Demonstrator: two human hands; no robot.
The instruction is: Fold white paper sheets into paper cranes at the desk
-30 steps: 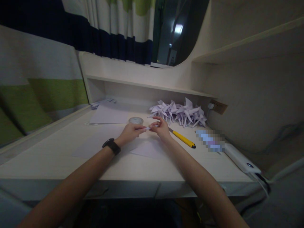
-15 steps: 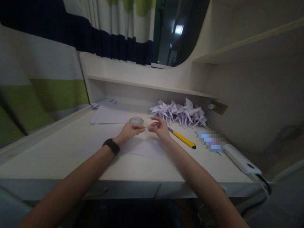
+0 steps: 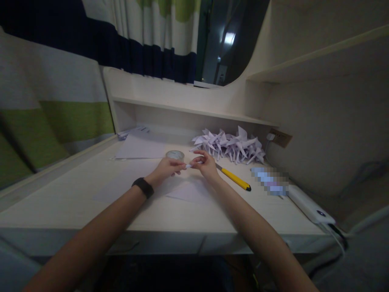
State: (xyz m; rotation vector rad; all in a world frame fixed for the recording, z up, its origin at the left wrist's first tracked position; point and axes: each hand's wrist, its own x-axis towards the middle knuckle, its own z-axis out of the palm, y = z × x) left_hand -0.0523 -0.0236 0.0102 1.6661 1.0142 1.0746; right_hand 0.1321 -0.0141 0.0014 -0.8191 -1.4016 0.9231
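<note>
My left hand [image 3: 166,168], with a black watch on its wrist, and my right hand [image 3: 206,164] meet over the middle of the desk [image 3: 75,202]. Both pinch a small white piece of paper [image 3: 189,166] between their fingertips. A roll of clear tape [image 3: 175,155] lies just behind my left hand. A yellow utility knife [image 3: 234,177] lies right of my right hand. Flat white sheets [image 3: 188,190] lie under both hands.
A pile of folded white paper figures [image 3: 231,145] sits at the back under a low shelf. More sheets [image 3: 139,147] lie at the back left. A white power strip [image 3: 310,202] with cables lies at the right edge. A striped curtain hangs on the left.
Both hands have kept their pinch on the small paper and shifted only slightly; the paper between the fingertips looks shorter than a second ago.
</note>
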